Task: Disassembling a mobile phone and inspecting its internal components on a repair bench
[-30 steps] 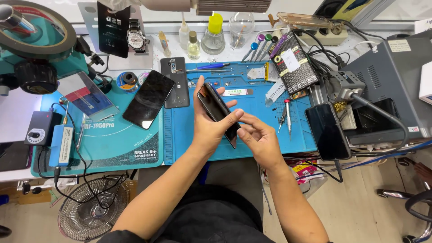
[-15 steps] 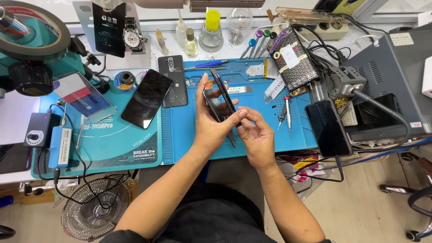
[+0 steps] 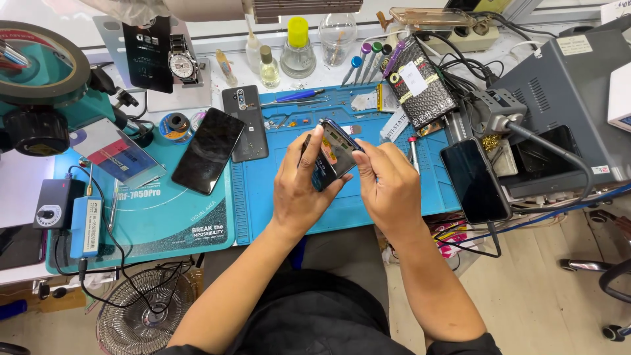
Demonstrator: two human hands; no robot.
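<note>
My left hand point(image 3: 299, 187) holds an opened dark phone point(image 3: 333, 154) tilted above the blue work mat point(image 3: 276, 210), thumb along its left edge. Beside it, my right hand point(image 3: 388, 184) pinches the phone's upper right edge with thumb and fingertips. The phone's inside shows an orange and dark part. Both hands hover over the mat's middle, close to the front edge.
On the mat's left lie a dark phone point(image 3: 208, 158) and a grey phone back point(image 3: 244, 122). Another black phone point(image 3: 474, 179) rests at the right by a grey power unit point(image 3: 565, 85). Bottles, screwdrivers, a wristwatch point(image 3: 182, 63), a microscope point(image 3: 39, 85) and cables crowd the back; a fan point(image 3: 146, 315) stands below.
The phone has been turned more upright and lifted slightly toward me. My right hand shifted from the lower edge up to the phone's upper right edge.
</note>
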